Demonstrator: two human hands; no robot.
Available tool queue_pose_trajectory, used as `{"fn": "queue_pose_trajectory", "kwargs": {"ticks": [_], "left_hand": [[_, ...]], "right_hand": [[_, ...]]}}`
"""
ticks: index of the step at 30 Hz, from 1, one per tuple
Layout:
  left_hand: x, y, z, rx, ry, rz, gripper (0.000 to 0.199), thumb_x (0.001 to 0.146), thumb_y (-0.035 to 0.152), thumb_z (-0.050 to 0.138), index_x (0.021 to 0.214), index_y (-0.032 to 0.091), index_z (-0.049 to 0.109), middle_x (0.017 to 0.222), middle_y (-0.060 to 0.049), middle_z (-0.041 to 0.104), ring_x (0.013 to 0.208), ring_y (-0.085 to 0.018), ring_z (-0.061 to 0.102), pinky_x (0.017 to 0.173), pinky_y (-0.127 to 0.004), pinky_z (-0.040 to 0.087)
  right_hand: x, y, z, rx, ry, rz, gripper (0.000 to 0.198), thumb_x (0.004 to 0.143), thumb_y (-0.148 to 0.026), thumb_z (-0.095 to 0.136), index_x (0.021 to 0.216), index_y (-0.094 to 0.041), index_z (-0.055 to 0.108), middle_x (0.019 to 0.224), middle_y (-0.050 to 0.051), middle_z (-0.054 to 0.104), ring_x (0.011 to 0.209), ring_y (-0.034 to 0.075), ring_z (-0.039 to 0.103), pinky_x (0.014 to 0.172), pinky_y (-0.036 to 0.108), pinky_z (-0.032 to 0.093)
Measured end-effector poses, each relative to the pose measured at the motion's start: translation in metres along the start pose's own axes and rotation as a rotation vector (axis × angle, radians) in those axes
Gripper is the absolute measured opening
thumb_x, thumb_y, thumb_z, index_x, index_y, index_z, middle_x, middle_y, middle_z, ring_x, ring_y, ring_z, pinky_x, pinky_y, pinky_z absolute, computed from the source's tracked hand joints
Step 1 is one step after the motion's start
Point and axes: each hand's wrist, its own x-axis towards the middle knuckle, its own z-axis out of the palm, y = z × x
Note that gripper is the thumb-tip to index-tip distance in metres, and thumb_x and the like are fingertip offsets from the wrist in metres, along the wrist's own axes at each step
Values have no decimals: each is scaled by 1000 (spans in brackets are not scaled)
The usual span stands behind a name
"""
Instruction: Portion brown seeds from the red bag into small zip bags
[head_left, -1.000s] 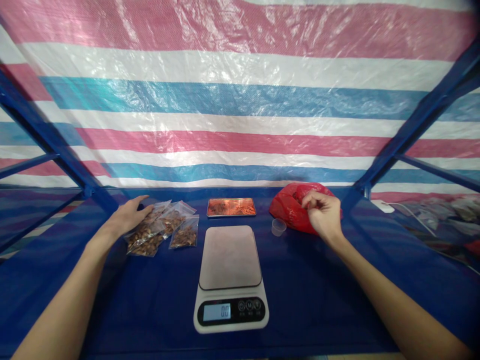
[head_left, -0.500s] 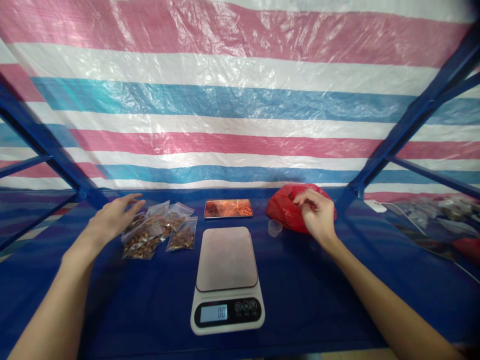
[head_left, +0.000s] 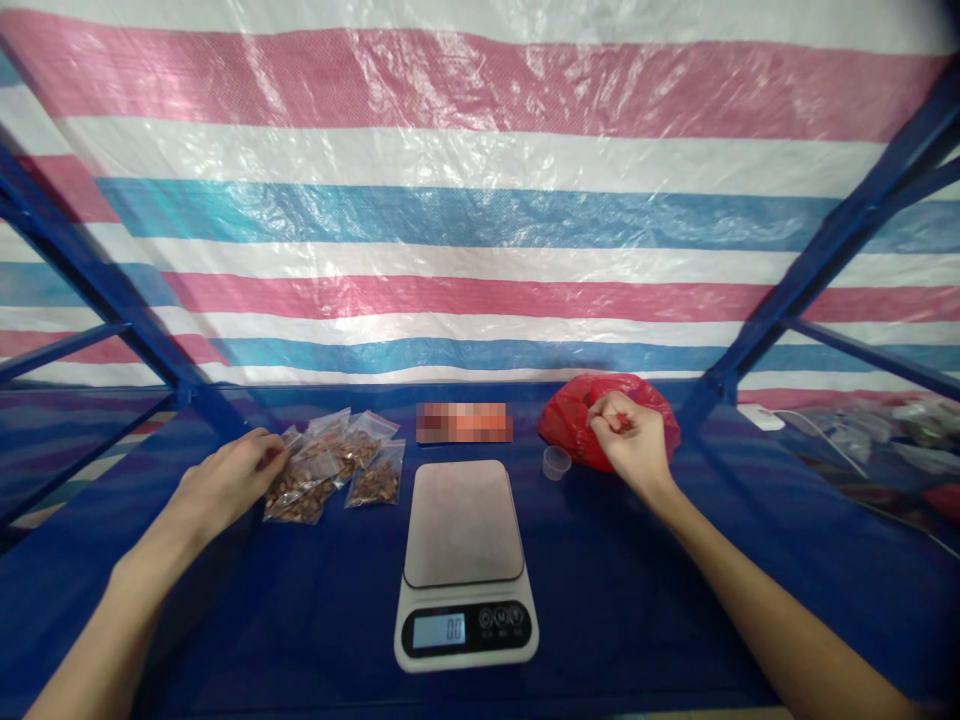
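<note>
In the head view, left of the square-plated scale (head_left: 465,525), the left hand (head_left: 234,480) curls its earlier outstretched fingers by glossy clear sachets (head_left: 322,470), while right of it the right hand (head_left: 631,436) bunches narrowly over a crinkled red plastic bag (head_left: 571,425), though I cannot tell what either grips.

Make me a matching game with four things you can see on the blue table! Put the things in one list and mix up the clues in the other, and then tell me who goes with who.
Things:
1. Red bag
2. Scale
3. Small cup
4. Clear bags

Clues:
A. Round and see-through, beside the red bag
B. Full of little brown pieces, next to the left hand
C. Partly hidden behind the right hand
D. Its display says 0.0

Right pairs:
1-C, 2-D, 3-A, 4-B
</note>
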Motion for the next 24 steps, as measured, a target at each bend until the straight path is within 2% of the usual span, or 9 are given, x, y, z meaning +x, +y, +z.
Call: {"fn": "queue_pose_trajectory", "kwargs": {"ticks": [3,5,10,12,15,17,20,23,24], "left_hand": [[3,1,-15,21,91,51,35,101,47,41,106,25,69,118,-8,75,107,-31,72,80,-33,48],[4,0,-26,-53,222,86,36,100,46,41,104,24,70,117,-8,76,102,-29,72,81,-33,48],[3,36,-57,-582,415,87,25,82,41,66,91,20,76,95,-4,81,86,-23,71,76,-28,50],[0,67,-68,-868,356,122,27,75,42,77,86,18,77,84,-3,80,72,-18,66,66,-26,48],[0,121,-76,-1266,55,282,34,68,40,88,88,14,78,78,-5,78,64,-15,65,60,-24,48],[3,155,-76,-1448,-94,319,40,62,39,93,89,14,78,78,-6,77,63,-15,67,61,-26,53],[12,194,-72,-1517,-253,430,42,61,38,95,91,14,78,87,-8,79,71,-17,71,62,-26,54],[24,217,-72,-1431,-317,548,37,62,38,94,84,14,77,82,-8,77,70,-16,69,57,-24,49],[28,222,-72,-1401,-304,577,35,63,38,93,82,14,77,78,-7,75,68,-15,66,55,-23,46]], "right_hand": [[-5,6,1,34,-1,81,38,75,-13,58,59,-26,26,59,0,55,60,17,61,57,29,41],[-6,8,0,41,65,70,41,75,-13,59,57,-26,24,54,-3,46,54,15,54,54,29,38],[-5,-6,1,174,158,38,43,72,-11,58,56,-25,21,51,-5,35,48,10,37,51,27,28],[-5,-24,8,243,65,58,42,73,-10,57,58,-25,21,50,-5,37,48,10,37,49,27,26],[-1,-61,27,360,-150,59,31,77,-7,55,66,-25,32,58,-4,51,53,12,48,52,26,35],[7,-87,41,455,-264,47,23,81,-6,55,92,-25,51,75,-3,63,66,14,59,60,26,43],[33,-113,62,579,-373,36,39,89,-16,60,125,-27,48,97,0,68,82,15,66,66,27,49],[65,-115,78,498,-410,62,13,97,-33,60,105,-23,58,80,-1,63,70,13,61,60,24,47],[74,-112,83,474,-437,86,17,99,-39,59,96,-22,59,73,-2,61,62,12,58,54,23,45]]}}
